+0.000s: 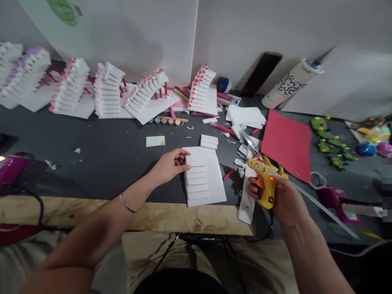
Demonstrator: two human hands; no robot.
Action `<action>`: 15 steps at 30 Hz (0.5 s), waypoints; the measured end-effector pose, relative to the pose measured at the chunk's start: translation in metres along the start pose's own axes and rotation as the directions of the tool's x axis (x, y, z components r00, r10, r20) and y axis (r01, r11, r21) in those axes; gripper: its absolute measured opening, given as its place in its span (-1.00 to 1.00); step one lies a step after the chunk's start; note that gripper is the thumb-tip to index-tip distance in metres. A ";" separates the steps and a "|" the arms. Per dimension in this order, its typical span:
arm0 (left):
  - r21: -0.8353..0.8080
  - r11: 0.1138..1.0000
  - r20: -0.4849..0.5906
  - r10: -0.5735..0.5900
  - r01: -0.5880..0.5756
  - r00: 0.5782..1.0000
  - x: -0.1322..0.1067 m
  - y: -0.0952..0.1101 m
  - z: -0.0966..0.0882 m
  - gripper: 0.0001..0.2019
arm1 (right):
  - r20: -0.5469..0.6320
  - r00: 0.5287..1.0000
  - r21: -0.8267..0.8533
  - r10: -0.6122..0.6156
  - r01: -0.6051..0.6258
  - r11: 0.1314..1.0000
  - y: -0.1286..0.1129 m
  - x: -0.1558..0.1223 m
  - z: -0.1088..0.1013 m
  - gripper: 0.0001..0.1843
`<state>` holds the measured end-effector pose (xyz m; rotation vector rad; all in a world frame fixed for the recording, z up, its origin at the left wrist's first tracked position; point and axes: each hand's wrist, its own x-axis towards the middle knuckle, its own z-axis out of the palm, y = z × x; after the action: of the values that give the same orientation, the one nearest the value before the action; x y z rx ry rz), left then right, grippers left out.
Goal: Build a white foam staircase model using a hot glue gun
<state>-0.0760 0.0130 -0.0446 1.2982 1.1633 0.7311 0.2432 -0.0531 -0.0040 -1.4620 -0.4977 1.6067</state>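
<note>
My left hand (171,165) pinches the left edge of the top white step piece (196,160) between thumb and fingers. That piece sits at the far end of a small white staircase (197,183) of layered strips, which lies on a white base sheet (215,179). In my right hand (284,196) is a yellow hot glue gun (268,190) with an orange trigger and a lit red light. Its nozzle points away to the left, over a white strip (246,198) and scraps. A small stack of white strips (209,141) lies just beyond the staircase.
Finished-looking white stair models (147,92) with red, pink or purple dots line the back. Scissors (249,141), a red sheet (288,145), a white tumbler (290,83) and a phone (261,74) are on the right. A wooden edge (153,212) runs along the front.
</note>
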 end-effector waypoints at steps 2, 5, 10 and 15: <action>0.002 1.000 -0.002 -0.001 0.001 1.000 0.000 0.000 0.000 -0.64 | 0.006 1.000 0.006 -0.004 0.004 1.000 0.000 -0.003 -0.005 -0.80; -0.004 1.000 -0.003 -0.003 0.003 1.000 0.000 0.000 0.000 -0.64 | 0.022 0.999 -0.015 -0.034 0.034 0.999 0.003 -0.007 -0.006 -0.74; -0.022 1.000 -0.015 -0.014 0.014 1.000 0.000 0.003 0.002 -0.63 | 0.074 0.991 -0.247 -0.115 0.130 0.960 0.007 -0.010 0.025 -0.61; -0.010 0.999 -0.010 -0.043 0.043 0.999 -0.002 0.003 0.003 -0.62 | 0.152 0.963 -0.739 -0.221 0.259 0.622 -0.002 -0.003 0.074 -0.44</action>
<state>-0.0732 0.0103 -0.0417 1.2588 1.1906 0.7115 0.1744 -0.0359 0.0158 -1.8414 -1.4736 1.2472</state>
